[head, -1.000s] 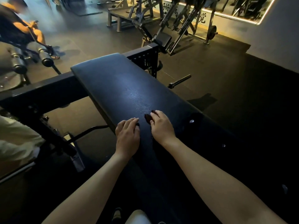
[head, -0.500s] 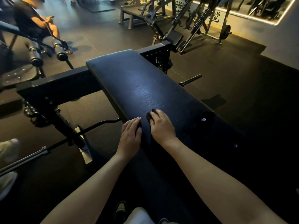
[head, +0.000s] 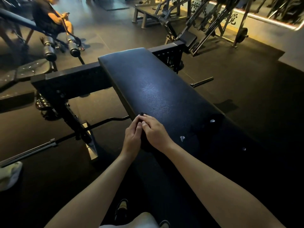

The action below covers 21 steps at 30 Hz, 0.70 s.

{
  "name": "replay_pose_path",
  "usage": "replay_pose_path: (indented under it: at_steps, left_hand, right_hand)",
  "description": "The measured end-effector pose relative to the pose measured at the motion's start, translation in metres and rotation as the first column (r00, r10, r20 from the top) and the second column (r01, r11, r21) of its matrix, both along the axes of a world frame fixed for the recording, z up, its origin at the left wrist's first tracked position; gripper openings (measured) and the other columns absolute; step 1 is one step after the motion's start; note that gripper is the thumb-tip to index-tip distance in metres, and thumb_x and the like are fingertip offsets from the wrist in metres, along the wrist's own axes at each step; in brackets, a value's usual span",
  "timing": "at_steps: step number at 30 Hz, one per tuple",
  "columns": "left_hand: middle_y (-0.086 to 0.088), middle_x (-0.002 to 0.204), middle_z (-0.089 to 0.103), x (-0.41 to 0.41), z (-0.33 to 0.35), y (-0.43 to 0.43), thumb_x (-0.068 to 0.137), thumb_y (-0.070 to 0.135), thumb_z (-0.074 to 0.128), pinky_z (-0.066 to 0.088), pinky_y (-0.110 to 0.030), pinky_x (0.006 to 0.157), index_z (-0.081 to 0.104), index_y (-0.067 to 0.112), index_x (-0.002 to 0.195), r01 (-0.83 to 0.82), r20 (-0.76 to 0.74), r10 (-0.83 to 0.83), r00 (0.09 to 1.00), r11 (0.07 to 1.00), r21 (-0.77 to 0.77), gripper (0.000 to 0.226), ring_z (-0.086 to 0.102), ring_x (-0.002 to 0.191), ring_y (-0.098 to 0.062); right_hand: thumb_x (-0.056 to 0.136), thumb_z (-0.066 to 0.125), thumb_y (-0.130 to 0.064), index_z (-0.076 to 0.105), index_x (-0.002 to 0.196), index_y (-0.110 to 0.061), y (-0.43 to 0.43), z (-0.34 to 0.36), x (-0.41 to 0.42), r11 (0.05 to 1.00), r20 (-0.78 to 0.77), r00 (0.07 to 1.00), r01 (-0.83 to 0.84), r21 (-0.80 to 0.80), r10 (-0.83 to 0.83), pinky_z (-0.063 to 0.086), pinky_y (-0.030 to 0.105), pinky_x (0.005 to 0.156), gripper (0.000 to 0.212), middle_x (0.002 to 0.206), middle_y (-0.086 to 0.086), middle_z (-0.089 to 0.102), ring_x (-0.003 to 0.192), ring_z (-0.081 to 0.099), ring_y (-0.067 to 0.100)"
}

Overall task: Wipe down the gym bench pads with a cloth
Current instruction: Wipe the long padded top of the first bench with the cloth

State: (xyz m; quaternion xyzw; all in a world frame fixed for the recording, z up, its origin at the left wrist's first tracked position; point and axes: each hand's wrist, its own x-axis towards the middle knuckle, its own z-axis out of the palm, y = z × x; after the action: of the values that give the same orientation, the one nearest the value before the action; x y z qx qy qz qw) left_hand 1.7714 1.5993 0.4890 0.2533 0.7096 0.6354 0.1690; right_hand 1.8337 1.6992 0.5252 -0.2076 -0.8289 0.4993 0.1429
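Observation:
A long black padded bench pad (head: 158,89) runs away from me, its textured top catching some light. My left hand (head: 132,139) and my right hand (head: 155,131) are pressed together at the pad's left edge, about halfway along it. Between them they pinch a dark cloth (head: 144,144). It shows as a dark fold under the palms and a small tip past the fingertips. Most of the cloth is hidden by my hands and hard to tell from the black pad.
The bench's black steel frame (head: 70,79) crosses to the left, with a barbell (head: 32,149) low on the floor beside it. A seated person (head: 51,18) is at the far left. Weight machines (head: 205,22) stand at the back. A shoe (head: 9,175) is at the left edge.
Both hands slid left along the pad to its edge and closed together; earlier they lay apart and flat on the pad. The view also shifted, showing more of the floor at the left.

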Motion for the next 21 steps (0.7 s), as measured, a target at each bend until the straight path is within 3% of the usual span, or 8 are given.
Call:
replay_pose_path:
  at_steps: [2,5,8,10,13,15,17,21]
  left_hand:
    - [0.013,0.13,0.064,0.0,-0.01,0.007,0.102,0.037,0.05,0.045,-0.03,0.106,0.054,0.031,0.141,-0.023,-0.162,0.004,0.987,0.993,-0.12,0.04,0.058,0.122,-0.016]
    - [0.014,0.141,0.053,0.0,-0.006,0.01,0.097,0.029,0.062,0.028,-0.015,0.107,0.053,0.028,0.143,-0.066,-0.369,-0.037,0.929,0.963,-0.262,0.047,0.042,0.127,-0.011]
    - [0.003,0.14,0.056,-0.002,0.008,0.011,0.091,0.02,0.062,0.036,-0.031,0.112,0.06,0.02,0.136,-0.009,-0.462,-0.124,0.878,0.961,-0.276,0.045,0.048,0.127,-0.013]
    - [-0.001,0.135,0.061,-0.007,0.012,0.01,0.088,0.011,0.061,0.039,-0.036,0.111,0.063,0.016,0.13,-0.053,-0.51,-0.089,0.856,0.965,-0.256,0.042,0.052,0.125,-0.016]
    - [-0.004,0.14,0.057,-0.02,0.009,0.007,0.093,0.006,0.059,0.037,-0.037,0.112,0.059,0.016,0.135,-0.204,-0.525,0.052,0.849,0.95,-0.235,0.043,0.05,0.13,-0.021]
    - [-0.004,0.147,0.052,-0.023,0.006,0.011,0.097,0.012,0.057,0.035,-0.04,0.114,0.052,0.018,0.143,-0.197,-0.478,0.032,0.878,0.933,-0.3,0.047,0.046,0.134,-0.025]
    - [-0.001,0.152,0.046,-0.016,0.001,0.019,0.1,0.018,0.054,0.029,-0.034,0.11,0.045,0.021,0.148,-0.169,-0.427,-0.007,0.904,0.912,-0.373,0.049,0.04,0.133,-0.029]
    - [0.002,0.146,0.049,0.005,0.004,0.026,0.099,0.015,0.053,0.029,-0.031,0.101,0.052,0.022,0.143,-0.23,-0.449,0.034,0.893,0.891,-0.392,0.045,0.039,0.124,-0.033]
  right_hand:
    - [0.1,0.043,-0.019,0.058,0.136,-0.013,0.005,-0.011,0.011,0.976,-0.027,0.997,0.075,0.203,-0.071,0.034,0.034,0.116,0.04,0.142,0.005,0.054,0.135,0.045,0.016]
    - [0.1,0.043,-0.018,0.057,0.135,-0.01,0.011,-0.021,0.023,0.952,-0.063,0.987,0.159,0.262,-0.147,0.04,0.036,0.11,0.039,0.135,0.005,0.058,0.127,0.051,0.018]
    - [0.1,0.046,-0.016,0.059,0.132,-0.009,0.013,-0.024,0.029,0.941,-0.09,0.985,0.168,0.295,-0.147,0.043,0.036,0.106,0.035,0.127,0.004,0.062,0.12,0.054,0.018]
    - [0.099,0.047,-0.016,0.061,0.129,-0.011,0.011,-0.025,0.031,0.924,-0.087,0.986,0.163,0.346,-0.141,0.045,0.037,0.104,0.034,0.124,0.003,0.063,0.118,0.055,0.019]
    - [0.099,0.049,-0.017,0.061,0.131,-0.01,0.008,-0.027,0.039,0.885,-0.067,0.988,0.154,0.439,-0.139,0.044,0.036,0.105,0.035,0.127,0.003,0.063,0.122,0.053,0.021]
    - [0.099,0.05,-0.018,0.062,0.13,-0.009,0.006,-0.029,0.043,0.854,-0.076,0.987,0.162,0.494,-0.143,0.044,0.036,0.105,0.035,0.126,0.003,0.065,0.122,0.053,0.022]
    - [0.097,0.053,-0.018,0.064,0.127,-0.008,0.005,-0.029,0.046,0.836,-0.092,0.983,0.184,0.517,-0.16,0.046,0.037,0.102,0.033,0.122,0.004,0.067,0.118,0.055,0.024]
    - [0.095,0.054,-0.022,0.066,0.124,-0.009,0.004,-0.031,0.056,0.795,-0.072,0.977,0.206,0.571,-0.202,0.047,0.039,0.1,0.034,0.12,0.004,0.068,0.115,0.057,0.024]
